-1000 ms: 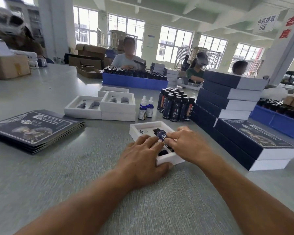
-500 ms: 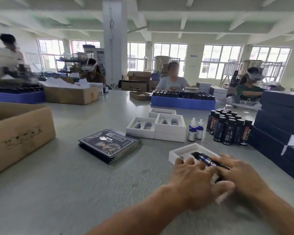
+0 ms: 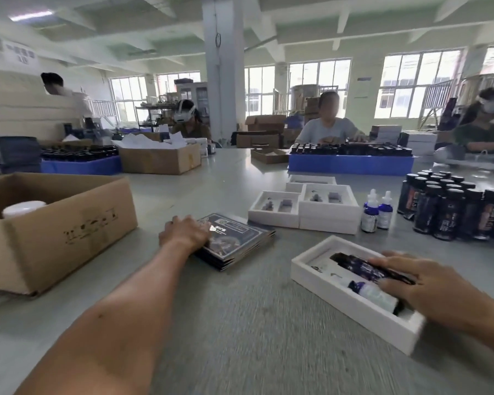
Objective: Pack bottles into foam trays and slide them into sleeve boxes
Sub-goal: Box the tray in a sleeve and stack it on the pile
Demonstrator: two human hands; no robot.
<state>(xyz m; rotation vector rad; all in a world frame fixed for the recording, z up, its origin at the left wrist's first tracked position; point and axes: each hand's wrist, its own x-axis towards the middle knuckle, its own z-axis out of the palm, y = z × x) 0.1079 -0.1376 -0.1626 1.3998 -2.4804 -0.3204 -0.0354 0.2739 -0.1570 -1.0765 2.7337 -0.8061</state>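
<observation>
A white foam tray [image 3: 322, 276] lies at the front right of the table. In it lie a tall dark bottle [image 3: 354, 265] and a small dropper bottle [image 3: 374, 293]. My right hand [image 3: 419, 283] rests flat on both bottles, fingers spread. My left hand [image 3: 184, 233] has reached left onto the near corner of a stack of flat dark sleeve boxes [image 3: 237, 240], fingers curled on the top one. I cannot tell whether it grips it.
Empty foam trays [image 3: 305, 215], two blue dropper bottles [image 3: 377, 212] and a cluster of tall dark bottles [image 3: 448, 209] stand behind. An open cardboard box [image 3: 57, 223] sits at left. Blue crates of bottles [image 3: 351, 163] and seated people are beyond.
My left hand left the tray and moved left onto the stack of flat sleeves. My right hand stayed on the bottles in the tray. The view swung left.
</observation>
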